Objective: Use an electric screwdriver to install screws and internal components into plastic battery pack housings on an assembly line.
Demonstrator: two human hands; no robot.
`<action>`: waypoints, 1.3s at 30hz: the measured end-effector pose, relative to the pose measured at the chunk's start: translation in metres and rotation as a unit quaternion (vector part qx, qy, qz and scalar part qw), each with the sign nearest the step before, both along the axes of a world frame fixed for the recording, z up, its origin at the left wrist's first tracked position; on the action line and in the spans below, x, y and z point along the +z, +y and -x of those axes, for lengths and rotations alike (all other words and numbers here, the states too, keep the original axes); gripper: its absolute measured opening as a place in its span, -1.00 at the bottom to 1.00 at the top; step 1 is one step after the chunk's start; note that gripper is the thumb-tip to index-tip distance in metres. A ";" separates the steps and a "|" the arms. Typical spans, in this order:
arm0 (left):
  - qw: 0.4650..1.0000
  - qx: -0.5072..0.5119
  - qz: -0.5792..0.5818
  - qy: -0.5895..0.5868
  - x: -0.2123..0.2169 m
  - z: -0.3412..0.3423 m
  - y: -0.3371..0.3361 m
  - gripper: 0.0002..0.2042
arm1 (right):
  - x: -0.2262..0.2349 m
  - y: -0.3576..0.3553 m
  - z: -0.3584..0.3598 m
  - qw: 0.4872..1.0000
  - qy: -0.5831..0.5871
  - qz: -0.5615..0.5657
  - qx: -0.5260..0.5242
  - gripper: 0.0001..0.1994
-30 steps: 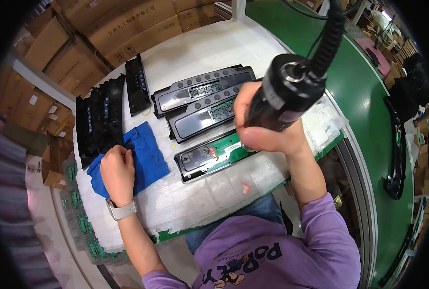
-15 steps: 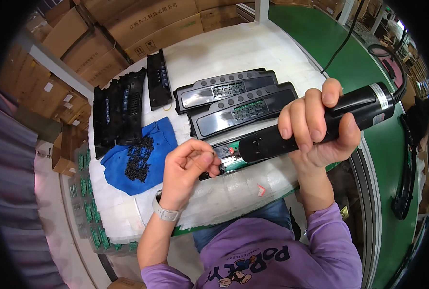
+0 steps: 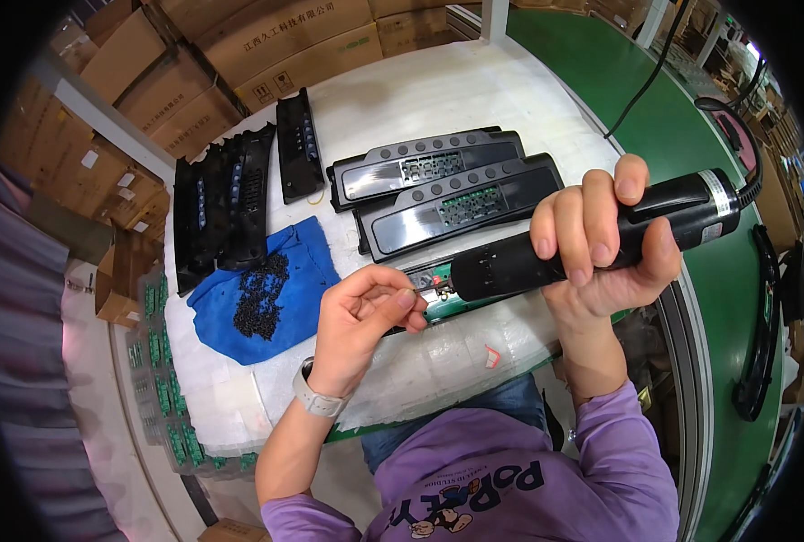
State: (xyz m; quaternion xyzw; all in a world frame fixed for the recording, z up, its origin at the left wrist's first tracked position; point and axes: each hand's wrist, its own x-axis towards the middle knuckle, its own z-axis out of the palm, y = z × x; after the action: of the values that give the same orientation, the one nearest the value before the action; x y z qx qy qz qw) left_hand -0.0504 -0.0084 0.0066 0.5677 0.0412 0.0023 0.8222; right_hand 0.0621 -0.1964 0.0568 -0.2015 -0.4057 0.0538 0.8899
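My right hand (image 3: 605, 239) is wrapped round a black corded electric screwdriver (image 3: 510, 262), held tilted with its bit end to the left. At that end the fingers of my left hand (image 3: 366, 312) are pinched together beside the bit; whatever is between them is too small to make out. Below lies a black panel housing with a green circuit board (image 3: 442, 309), partly hidden by the screwdriver and my hands. A pile of small black screws (image 3: 259, 303) rests on a blue cloth (image 3: 307, 253), left of my left hand.
Two black panels with buttons (image 3: 402, 172) (image 3: 456, 208) lie beyond the screwdriver. More black housings (image 3: 221, 199) (image 3: 299, 144) sit at the far left. White sheeting (image 3: 402, 90) covers the table. Green boards in trays (image 3: 163, 388) stand at left; a cord (image 3: 752, 154) runs off right.
My left hand has moved slightly right, its fingertips now at the bit end. The screwdriver and my right hand have shifted a little to the right.
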 end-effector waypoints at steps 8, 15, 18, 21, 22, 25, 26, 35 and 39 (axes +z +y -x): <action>1.000 0.005 0.016 0.017 -0.003 -0.001 -0.003 -0.89 | -0.001 0.000 0.002 1.000 -0.015 0.013 -0.004 -0.71; 0.999 -0.033 -0.023 0.016 -0.006 0.000 0.003 -0.86 | -0.001 0.004 0.002 0.998 -0.060 0.023 0.008 -0.71; 0.997 -0.042 -0.059 0.011 -0.002 -0.001 0.003 -0.86 | -0.003 0.001 -0.001 0.999 -0.041 0.014 0.022 -0.71; 0.994 -0.034 -0.100 0.000 0.001 -0.001 -0.001 -0.87 | -0.004 0.000 -0.006 0.997 -0.029 -0.010 0.065 -0.72; 0.992 -0.026 -0.122 -0.011 0.001 -0.001 -0.003 -0.88 | -0.004 0.000 -0.006 0.998 -0.027 -0.008 0.062 -0.72; 0.985 0.011 -0.172 -0.028 0.000 -0.001 -0.008 -0.92 | -0.003 -0.001 -0.005 0.997 -0.032 0.015 0.068 -0.74; 0.985 0.008 -0.169 -0.028 -0.001 -0.002 -0.009 -0.92 | -0.001 -0.001 -0.003 0.996 -0.026 0.029 0.077 -0.76; 0.898 0.082 -0.403 -0.155 -0.002 -0.003 -0.012 -0.96 | 0.008 -0.029 0.003 0.961 -0.015 0.271 -0.046 -0.72; 0.872 0.061 -0.452 -0.178 -0.005 -0.005 -0.016 -0.96 | 0.006 -0.030 0.005 0.958 0.015 0.281 -0.057 -0.77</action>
State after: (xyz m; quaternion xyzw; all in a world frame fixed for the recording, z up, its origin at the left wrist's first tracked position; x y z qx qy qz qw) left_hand -0.0455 -0.0242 0.0016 0.8639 -0.0767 0.1722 0.4671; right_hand 0.0570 -0.2264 0.0629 -0.4657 -0.3490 0.1183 0.8046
